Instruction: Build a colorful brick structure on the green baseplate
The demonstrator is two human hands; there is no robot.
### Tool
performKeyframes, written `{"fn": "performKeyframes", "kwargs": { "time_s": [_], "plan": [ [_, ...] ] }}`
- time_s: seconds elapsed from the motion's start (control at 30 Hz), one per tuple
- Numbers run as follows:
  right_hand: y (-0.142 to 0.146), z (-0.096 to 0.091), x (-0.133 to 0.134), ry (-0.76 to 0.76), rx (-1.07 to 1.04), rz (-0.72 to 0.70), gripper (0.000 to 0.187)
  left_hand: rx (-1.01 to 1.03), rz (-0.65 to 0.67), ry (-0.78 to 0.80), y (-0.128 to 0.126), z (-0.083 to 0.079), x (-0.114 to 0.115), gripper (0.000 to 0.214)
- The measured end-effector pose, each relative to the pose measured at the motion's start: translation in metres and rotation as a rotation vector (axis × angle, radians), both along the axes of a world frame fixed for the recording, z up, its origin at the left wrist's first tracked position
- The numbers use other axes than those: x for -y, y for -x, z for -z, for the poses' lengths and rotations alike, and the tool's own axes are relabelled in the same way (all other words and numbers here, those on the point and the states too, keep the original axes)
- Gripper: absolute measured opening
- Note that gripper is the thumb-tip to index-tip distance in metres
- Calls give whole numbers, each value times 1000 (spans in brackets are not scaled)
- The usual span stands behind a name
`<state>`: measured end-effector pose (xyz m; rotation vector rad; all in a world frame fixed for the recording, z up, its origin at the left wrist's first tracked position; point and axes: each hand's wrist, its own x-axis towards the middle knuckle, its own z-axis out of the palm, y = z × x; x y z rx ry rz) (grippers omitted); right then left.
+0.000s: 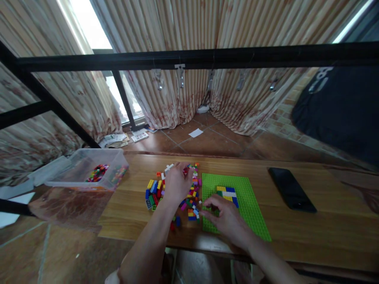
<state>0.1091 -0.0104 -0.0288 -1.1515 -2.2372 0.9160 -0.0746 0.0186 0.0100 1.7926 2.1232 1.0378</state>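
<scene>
My left hand (179,182) reaches over a loose pile of small building bricks (194,193) in many colours. Its fingers are bent and apart among the bricks, and I see nothing clearly held. Over the near left part of a green studded baseplate (251,209) is my right hand (225,217). Its thumb and forefinger are curved with a gap between them, close to the pile's right edge. Just beyond that hand, a flat block of yellow, blue, white and green bricks (229,194) sits on the baseplate, partly covered by the fingers.
A clear plastic box (79,185) with more bricks stands left of the wooden table (133,228). A black phone (291,189) lies at the right. Beyond the table run a black metal rail (130,61) with hanging clips and long striped curtains (177,31).
</scene>
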Motion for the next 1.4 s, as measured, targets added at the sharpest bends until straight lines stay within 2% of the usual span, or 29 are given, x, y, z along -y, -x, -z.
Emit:
{"fn": "performKeyframes", "kwargs": {
  "time_s": [0.13, 0.33, 0.57, 0.7, 0.83, 1.0, 1.17, 1.3, 1.4],
  "plan": [
    [15, 11, 15, -63, 65, -30, 10, 11, -36, -10, 5, 0, 0, 25],
    [26, 22, 17, -95, 94, 4, 8, 0, -68, 19, 9, -1, 1, 25],
    [24, 24, 8, -29, -48, 48, 14, -7, -71, 118, 18, -1, -2, 26],
    [17, 23, -1, 17, -98, 122, 15, -118, 30, 255, 19, 0, 0, 26],
    [14, 23, -4, 17, -84, 125, 14, -258, 91, 366, 10, 7, 5, 23],
    [16, 25, 1, -55, 4, 47, 10, -365, 75, 342, -3, 17, 6, 24],
    [17, 26, 5, -103, 67, -22, 13, -367, 83, 299, -8, 23, 5, 24],
    [15, 22, 3, -117, 28, 23, 9, -325, 83, 248, -8, 23, 4, 31],
    [11, 16, -4, -88, -75, 86, 14, -167, 111, 179, -5, 17, 3, 37]
  ]
}}
